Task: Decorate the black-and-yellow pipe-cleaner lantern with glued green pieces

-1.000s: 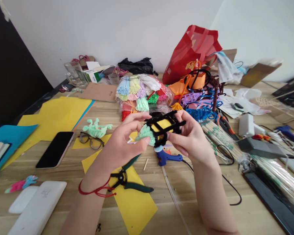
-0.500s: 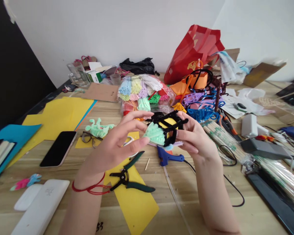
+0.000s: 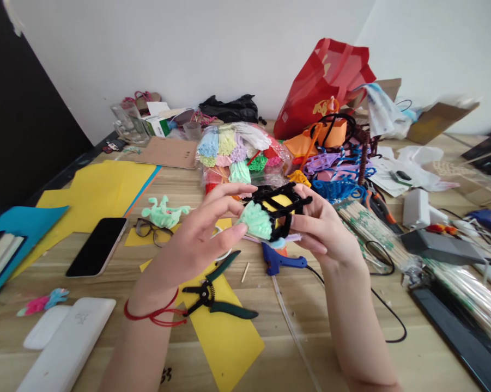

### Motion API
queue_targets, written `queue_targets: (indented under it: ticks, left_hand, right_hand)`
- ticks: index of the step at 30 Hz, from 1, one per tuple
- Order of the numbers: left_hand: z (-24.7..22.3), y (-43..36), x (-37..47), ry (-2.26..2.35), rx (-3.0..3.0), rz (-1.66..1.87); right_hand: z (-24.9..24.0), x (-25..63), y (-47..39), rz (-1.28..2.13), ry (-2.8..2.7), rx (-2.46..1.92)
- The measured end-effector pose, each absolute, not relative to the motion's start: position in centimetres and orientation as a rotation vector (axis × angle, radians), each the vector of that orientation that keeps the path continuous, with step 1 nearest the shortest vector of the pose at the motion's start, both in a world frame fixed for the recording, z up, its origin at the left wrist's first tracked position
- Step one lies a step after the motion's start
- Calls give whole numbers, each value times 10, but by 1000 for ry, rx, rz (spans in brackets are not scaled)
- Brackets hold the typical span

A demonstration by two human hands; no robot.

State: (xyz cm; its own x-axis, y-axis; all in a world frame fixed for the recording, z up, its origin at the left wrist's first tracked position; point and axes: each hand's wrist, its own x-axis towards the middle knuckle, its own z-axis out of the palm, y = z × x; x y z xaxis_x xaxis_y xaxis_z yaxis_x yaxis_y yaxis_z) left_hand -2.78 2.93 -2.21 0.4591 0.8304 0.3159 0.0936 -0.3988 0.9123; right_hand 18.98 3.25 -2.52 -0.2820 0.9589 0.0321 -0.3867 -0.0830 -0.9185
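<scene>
Between my two hands, above the table, is a small lantern-like craft piece (image 3: pixel 285 209) with a black fuzzy pipe-cleaner frame and yellow panels. A mint-green fuzzy pipe-cleaner piece (image 3: pixel 256 220) sits against its left side. My left hand (image 3: pixel 208 231) pinches the green part between thumb and fingers. My right hand (image 3: pixel 325 223) grips the black frame from the right, its fingertips partly hidden behind it. Under the piece lies a blue glue gun (image 3: pixel 284 262) with a cord. Nearer me, wire-stripper pliers (image 3: pixel 212 296) with dark green handles rest on a yellow sheet (image 3: pixel 229 348).
Another mint-green fuzzy piece (image 3: pixel 163 211) and eyeglasses (image 3: pixel 153 231) lie left of my hands, near a phone (image 3: pixel 97 246). Bagged colourful pipe cleaners (image 3: pixel 239 155) and a red bag (image 3: pixel 325 87) stand behind. Bundled sticks (image 3: pixel 363 234) and a grey box (image 3: pixel 445 249) occupy the right.
The lantern-like piece and both hands have shifted very slightly left. The hold on it looks the same, and the things on the table have stayed put.
</scene>
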Motion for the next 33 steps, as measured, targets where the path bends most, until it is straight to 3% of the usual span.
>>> queue_targets:
  ticks: [23,33]
  left_hand:
    - [-20,29,-24,629,1786,1037]
    - [-24,29,-24,709,1905,1274]
  right_hand:
    - [-24,184,31,1635,-1023,-735]
    - [-26,182,35,1782,-960,-709]
